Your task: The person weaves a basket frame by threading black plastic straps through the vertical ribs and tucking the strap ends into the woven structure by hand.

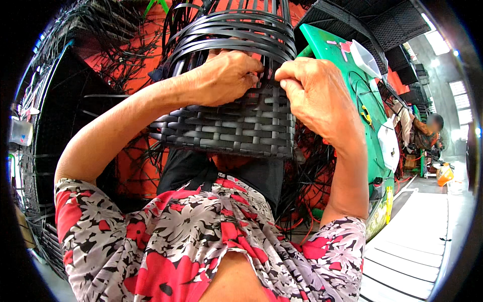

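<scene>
A half-woven black wicker piece (226, 128) stands in front of my lap, its lower part in a tight checkered weave. Long flat black plastic strips (231, 38) curve loosely round its upper part, and bare upright strips rise above the weave. At the weave's upper edge my left hand (226, 76) is closed, its fingertips bent round a black strip; some of its fingers are hidden inside the piece. Just right of it, my right hand (317, 95) has thumb and forefinger pinched together beside the uprights. What lies in that pinch is too small to make out.
To the right, a green table (339, 65) bears a white plastic tray (363, 58), a yellow-handled tool (366, 117) and a white container (387, 143). Tangled black strips (118, 70) hang at the left over red sheeting. Another person (427, 131) sits far right.
</scene>
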The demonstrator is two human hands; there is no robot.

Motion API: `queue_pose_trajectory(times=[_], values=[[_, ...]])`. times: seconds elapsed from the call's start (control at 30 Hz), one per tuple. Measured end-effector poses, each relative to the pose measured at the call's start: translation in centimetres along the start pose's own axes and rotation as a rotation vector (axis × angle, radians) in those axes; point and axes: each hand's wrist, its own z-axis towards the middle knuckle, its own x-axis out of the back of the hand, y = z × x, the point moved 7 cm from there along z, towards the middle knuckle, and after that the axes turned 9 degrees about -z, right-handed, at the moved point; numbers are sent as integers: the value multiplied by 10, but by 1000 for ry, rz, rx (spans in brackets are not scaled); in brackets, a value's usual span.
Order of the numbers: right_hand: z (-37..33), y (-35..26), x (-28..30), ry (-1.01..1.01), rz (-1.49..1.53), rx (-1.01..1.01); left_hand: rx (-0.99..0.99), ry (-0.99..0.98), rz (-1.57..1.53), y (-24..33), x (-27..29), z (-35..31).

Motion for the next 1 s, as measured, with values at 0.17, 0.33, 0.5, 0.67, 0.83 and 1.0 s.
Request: queue_pose_trajectory(times=[0.17,0.33,0.5,0.67,0.83,1.0], values=[[1,11,-5,51,51,-35,111,127,-224,-3,14,3],[-3,-8,12,359,96,62,67,234,-850,-19,41,-13],[7,0,-24,101,685,-189,4,171,-808,-2,45,-31],[11,-5,-24,117,468,-119,-142,301,-345,-14,40,-46],[27,-35,-29,-49,-135,116,-216,256,226,-11,19,-42],[34,-21,-45,-108,39,83,48,114,-104,-28,21,-26]])
